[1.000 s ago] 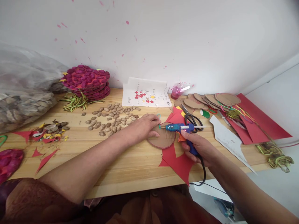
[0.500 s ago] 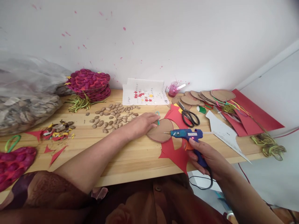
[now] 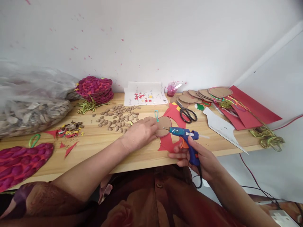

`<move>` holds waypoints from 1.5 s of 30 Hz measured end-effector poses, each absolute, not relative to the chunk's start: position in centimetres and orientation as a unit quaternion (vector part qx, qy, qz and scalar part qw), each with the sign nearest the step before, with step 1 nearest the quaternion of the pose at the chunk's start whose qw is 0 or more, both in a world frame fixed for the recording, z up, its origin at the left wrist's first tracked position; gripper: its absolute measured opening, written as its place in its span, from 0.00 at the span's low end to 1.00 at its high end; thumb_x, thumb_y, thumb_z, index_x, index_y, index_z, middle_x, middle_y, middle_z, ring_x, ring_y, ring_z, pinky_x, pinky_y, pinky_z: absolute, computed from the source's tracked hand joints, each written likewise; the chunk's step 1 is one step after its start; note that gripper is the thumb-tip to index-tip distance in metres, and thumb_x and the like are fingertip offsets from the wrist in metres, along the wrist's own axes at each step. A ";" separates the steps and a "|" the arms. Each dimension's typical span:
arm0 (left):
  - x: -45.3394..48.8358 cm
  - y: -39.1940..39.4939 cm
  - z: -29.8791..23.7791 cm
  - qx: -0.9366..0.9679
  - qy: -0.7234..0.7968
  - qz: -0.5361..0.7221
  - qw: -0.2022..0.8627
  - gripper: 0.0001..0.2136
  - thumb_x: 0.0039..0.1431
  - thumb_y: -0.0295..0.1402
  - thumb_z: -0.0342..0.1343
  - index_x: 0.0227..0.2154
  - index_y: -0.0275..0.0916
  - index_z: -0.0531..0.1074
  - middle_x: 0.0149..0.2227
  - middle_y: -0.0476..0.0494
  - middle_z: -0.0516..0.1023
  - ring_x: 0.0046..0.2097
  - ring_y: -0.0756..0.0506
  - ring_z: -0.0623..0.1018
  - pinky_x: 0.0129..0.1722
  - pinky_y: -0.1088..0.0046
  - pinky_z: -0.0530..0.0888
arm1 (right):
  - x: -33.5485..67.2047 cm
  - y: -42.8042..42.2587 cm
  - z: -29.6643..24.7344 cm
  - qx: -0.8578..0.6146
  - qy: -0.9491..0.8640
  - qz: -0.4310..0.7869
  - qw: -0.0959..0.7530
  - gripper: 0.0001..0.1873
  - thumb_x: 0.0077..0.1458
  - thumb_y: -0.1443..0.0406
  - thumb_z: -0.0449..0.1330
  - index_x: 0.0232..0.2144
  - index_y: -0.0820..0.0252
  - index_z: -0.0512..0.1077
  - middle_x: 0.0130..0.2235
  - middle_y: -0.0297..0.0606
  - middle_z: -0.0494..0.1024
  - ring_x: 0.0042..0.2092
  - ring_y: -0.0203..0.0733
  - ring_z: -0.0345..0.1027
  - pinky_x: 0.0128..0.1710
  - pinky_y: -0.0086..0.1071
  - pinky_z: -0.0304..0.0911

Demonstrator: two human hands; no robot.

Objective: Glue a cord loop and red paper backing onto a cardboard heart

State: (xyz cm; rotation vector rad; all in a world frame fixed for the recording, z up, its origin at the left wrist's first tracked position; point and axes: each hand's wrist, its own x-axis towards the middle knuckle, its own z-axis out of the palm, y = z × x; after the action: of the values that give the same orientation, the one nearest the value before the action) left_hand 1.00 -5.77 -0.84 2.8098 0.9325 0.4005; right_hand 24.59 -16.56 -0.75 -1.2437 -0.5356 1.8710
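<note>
My right hand [image 3: 197,157] is wrapped round the handle of a blue hot-glue gun [image 3: 184,135], its nozzle aimed left at a brown cardboard disc [image 3: 164,124]. My left hand [image 3: 139,134] lies on the left part of that disc, fingers curled down onto it. A small teal loop [image 3: 156,115] sticks out from the disc's top edge. Red paper pieces [image 3: 174,113] lie under and beside the disc on the wooden table [image 3: 99,151].
Black scissors [image 3: 187,113], a seed pile [image 3: 118,118], a star sheet [image 3: 144,94] and a pink cup [image 3: 170,89] sit behind. Cardboard discs [image 3: 213,93] and red sheets [image 3: 251,113] lie at right. A seed bag [image 3: 30,97] and pink seed mats [image 3: 94,88] stand at left.
The glue gun has dropped toward the table's front edge and then come back to the disc. My left hand has slid down over the disc. The view has tilted down.
</note>
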 end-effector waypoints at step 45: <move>-3.0 -6.4 -1.4 0.818 0.467 0.292 0.163 0.04 0.62 0.26 0.53 0.32 0.38 0.70 0.34 0.45 0.77 0.38 0.45 0.74 0.43 0.65 0.71 | 23.8 -16.8 -1.6 -0.495 -0.251 0.676 0.485 0.18 0.54 0.52 0.66 0.28 0.63 0.77 0.31 0.40 0.79 0.32 0.43 0.79 0.29 0.28 0.75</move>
State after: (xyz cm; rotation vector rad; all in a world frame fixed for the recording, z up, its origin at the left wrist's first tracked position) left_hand -2.99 -6.40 -1.39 2.3345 1.3334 0.8322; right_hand 23.81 -16.84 -1.62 -1.2044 -0.6121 1.6443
